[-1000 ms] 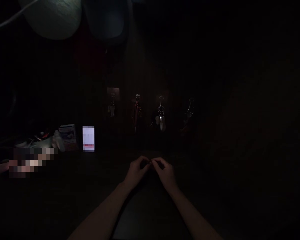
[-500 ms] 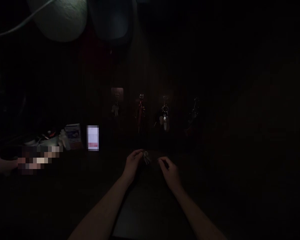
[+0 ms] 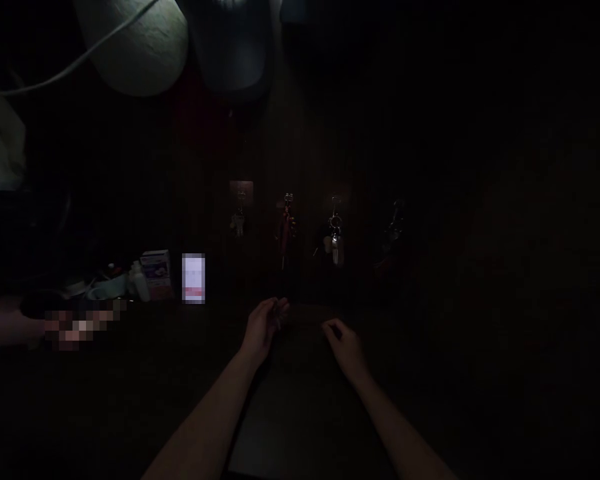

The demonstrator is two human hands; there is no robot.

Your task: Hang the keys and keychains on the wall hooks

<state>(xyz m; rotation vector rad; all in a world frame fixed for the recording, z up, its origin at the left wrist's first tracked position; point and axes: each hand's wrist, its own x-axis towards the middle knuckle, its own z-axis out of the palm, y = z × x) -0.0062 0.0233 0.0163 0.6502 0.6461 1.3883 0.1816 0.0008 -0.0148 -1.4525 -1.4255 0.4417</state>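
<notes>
In dim light my left hand [image 3: 264,328] is closed round what looks like a bunch of keys [image 3: 280,325]. Its fingers cover most of the bunch, and only a few greyish ends show below the fingertips. My right hand [image 3: 347,347] is a short way to the right, with thumb and forefinger pressed together. Whether anything small is in that pinch is too dark to make out. The two hands are apart, above a dark tabletop [image 3: 290,413].
Key bunches [image 3: 335,240] hang from several hooks behind my hands. A lit phone [image 3: 193,279] stands left, beside a box [image 3: 156,273] and a white bottle [image 3: 140,283]. Another person's arm [image 3: 10,323] reaches in from the left. Caps [image 3: 235,53] hang above.
My left hand has turned, and its fingers now cover more of the bunch. My right hand keeps its pinch and has moved slightly right and down. The view has shifted a little.
</notes>
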